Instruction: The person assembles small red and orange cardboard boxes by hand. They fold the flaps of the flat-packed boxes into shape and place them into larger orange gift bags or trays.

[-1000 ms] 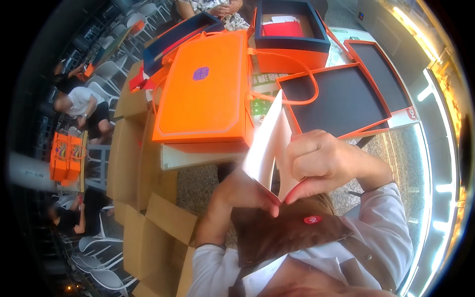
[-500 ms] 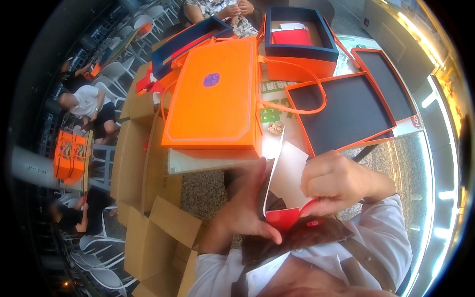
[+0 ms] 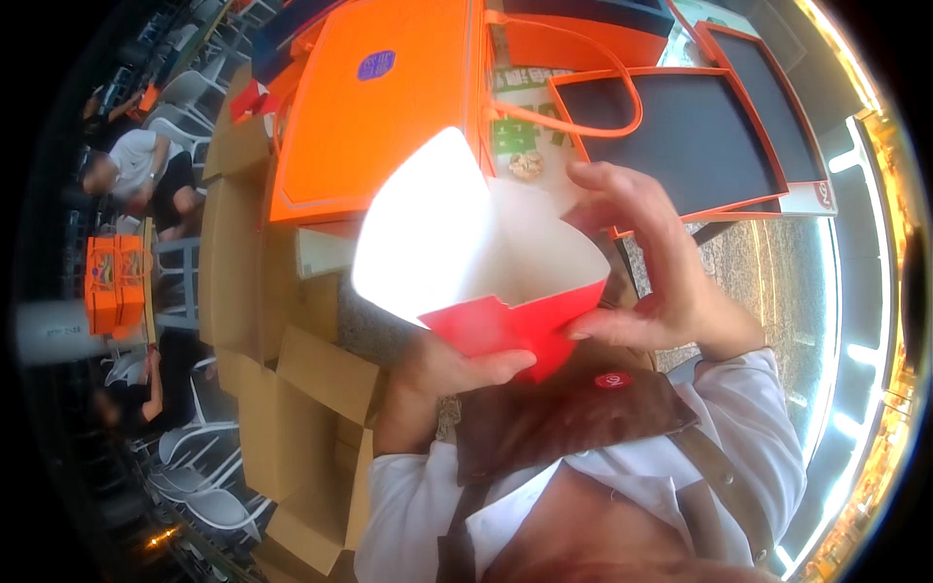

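A red paper box [image 3: 515, 325] with a white inside is held up before my chest, its top open and its white flaps raised. My left hand [image 3: 437, 371] grips it at the lower left, thumb lying across the red front; its other fingers are hidden behind. At the right side, my right hand [image 3: 656, 257] has its thumb against the red wall, with its fingers curved around the back edge. Just beyond the box, a large orange gift box [image 3: 379, 117] with a cord handle rests on the table.
Two shallow orange-rimmed trays with dark insides, a nearer one [image 3: 680, 136] and a farther one [image 3: 763, 97], lie at the right. A crumpled scrap [image 3: 526, 165] is on the table. Open cardboard cartons [image 3: 292, 437] stand at the left. White chairs [image 3: 209, 505] and seated people are farther left.
The red box has come up and opened out, from folded card to a hollow shape. My left hand has taken hold of its side, and my right hand's fingers have uncurled. The view has tilted down.
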Available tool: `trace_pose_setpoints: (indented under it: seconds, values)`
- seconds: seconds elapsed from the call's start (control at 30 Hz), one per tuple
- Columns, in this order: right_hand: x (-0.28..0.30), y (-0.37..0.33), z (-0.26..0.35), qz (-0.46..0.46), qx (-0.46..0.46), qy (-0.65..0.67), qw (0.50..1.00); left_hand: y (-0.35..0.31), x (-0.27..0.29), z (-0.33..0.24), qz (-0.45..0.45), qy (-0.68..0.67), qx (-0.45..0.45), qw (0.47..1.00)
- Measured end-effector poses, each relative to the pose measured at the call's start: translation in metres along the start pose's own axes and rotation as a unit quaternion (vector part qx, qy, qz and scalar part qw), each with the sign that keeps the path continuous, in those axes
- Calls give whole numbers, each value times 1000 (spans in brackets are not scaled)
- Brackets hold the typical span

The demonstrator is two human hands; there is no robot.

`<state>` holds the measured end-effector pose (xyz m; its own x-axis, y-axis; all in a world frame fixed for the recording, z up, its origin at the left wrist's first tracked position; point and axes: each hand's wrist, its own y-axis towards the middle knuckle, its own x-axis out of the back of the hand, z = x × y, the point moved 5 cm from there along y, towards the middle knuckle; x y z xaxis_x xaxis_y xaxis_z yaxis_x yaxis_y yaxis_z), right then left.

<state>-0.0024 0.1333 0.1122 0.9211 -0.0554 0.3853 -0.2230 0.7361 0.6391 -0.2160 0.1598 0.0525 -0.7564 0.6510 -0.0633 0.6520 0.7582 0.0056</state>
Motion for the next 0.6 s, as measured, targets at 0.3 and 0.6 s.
trace_pose_setpoints:
  seconds: [0.3, 0.6]
  values:
    - [-43, -31, -41, 28, -193, 199, 960, 15, 12, 7, -30, -50, -88, 994]
    - [-44, -32, -54, -93, -316, 313, 891, 17, 17, 15, -83, -15, -110, 990]
